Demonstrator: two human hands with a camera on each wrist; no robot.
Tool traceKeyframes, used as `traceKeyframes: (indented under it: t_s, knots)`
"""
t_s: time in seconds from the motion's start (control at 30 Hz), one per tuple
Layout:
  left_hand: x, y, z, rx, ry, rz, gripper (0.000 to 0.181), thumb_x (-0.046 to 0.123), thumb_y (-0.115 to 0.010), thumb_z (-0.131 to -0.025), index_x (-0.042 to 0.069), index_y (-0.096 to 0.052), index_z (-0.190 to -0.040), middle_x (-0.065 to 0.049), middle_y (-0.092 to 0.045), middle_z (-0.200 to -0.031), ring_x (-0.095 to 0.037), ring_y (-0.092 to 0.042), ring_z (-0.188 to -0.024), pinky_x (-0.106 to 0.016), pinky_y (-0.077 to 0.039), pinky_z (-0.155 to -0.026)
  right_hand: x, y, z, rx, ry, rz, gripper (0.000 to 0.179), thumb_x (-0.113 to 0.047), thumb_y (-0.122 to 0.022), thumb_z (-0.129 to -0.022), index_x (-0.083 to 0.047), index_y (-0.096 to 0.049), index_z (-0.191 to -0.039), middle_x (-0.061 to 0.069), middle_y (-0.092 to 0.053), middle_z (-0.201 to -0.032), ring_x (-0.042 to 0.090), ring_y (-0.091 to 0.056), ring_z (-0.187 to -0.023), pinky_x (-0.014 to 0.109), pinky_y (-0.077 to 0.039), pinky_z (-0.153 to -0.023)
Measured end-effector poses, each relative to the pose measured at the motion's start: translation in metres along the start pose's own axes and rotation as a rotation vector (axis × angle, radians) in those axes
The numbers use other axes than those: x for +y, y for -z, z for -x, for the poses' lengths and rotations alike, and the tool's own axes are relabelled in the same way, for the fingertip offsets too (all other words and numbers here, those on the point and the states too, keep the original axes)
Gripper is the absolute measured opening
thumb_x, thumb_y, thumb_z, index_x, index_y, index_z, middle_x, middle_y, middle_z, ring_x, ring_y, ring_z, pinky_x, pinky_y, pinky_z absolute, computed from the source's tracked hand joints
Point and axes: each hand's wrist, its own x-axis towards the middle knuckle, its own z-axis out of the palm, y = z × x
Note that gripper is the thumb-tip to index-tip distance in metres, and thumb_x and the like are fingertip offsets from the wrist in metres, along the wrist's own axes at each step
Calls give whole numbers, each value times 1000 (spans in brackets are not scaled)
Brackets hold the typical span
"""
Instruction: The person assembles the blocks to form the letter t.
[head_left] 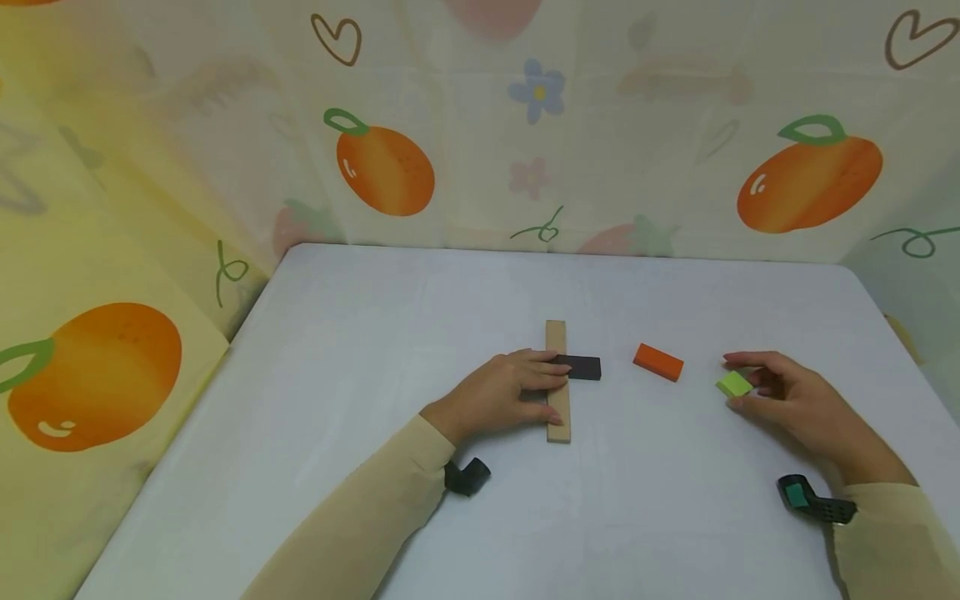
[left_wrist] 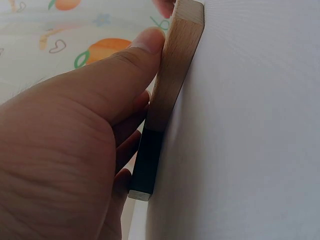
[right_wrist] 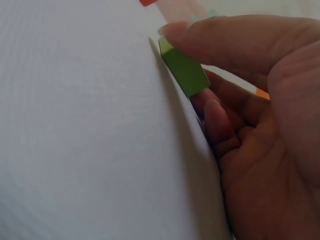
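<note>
My left hand (head_left: 517,387) rests on a narrow light wooden strip (head_left: 556,333) lying on the white table, its thumb touching the near part and its fairly straight fingers across the middle. A dark block (head_left: 583,367) extends from the strip's right side, partly under those fingertips. In the left wrist view, the thumb presses the wooden strip (left_wrist: 175,65), and a dark piece (left_wrist: 146,162) with a pale end adjoins it near the fingers. Between thumb and fingers, my right hand (head_left: 795,400) pinches a small lime-green block (head_left: 734,384) close to the tabletop, also seen as a green block (right_wrist: 185,70).
An orange block (head_left: 658,362) lies at an angle between the dark block and my right hand. The white tabletop (head_left: 360,333) meets a fruit-printed curtain (head_left: 465,150) at its back edge, and more printed cloth hangs at the left. Each wrist carries a black camera mount (head_left: 468,477).
</note>
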Motion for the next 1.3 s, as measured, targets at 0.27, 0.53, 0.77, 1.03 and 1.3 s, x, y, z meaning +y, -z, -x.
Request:
traceKeyframes:
  t_s: [0.27,0.53,0.77,1.03,1.3]
  knots:
    - [1,1,0,-1,6,4,59,34,-91,-93,7,-72,-142,1,-65,-149,-16,-43,-153,-32,-33,-123,4,0,-1,22,45,13,45,-10,-82,-101,-4,-67,-142,-1,-65,-128,7,-56,-102,7,-43,-84]
    - [0,0,-1,-5,3,0,60,34,-90,-93,7,-71,-143,1,-64,-150,-16,-43,-153,-32,-33,-123,4,-3,1,63,44,7,43,-9,-82,-101,-4,-69,-141,1,-66,-122,6,-56,-99,8,-45,-80]
    - [1,0,0,-1,3,-2,60,36,-90,-93,8,-72,-143,2,-65,-149,-16,-43,-153,-32,-33,-123,-2,-7,1,86,57,3,39,-8,-82,-100,-4,-72,-137,-8,-67,-122,5,-56,-101,8,-46,-81]
    - [0,0,0,-3,6,-9,61,37,-90,-93,8,-71,-144,3,-64,-150,-14,-42,-153,-32,-33,-123,-17,-14,-1,117,101,-39,37,-4,-83,-98,-3,-74,-135,-11,-68,-122,4,-59,-102,7,-47,-85]
    - [-2,0,0,-6,-6,-10,61,36,-90,-93,7,-71,-143,2,-64,-150,-16,-43,-153,-31,-34,-123,-27,-27,-5,131,153,-68,39,2,-84,-95,-3,-75,-133,-10,-69,-123,4,-60,-102,7,-48,-86]
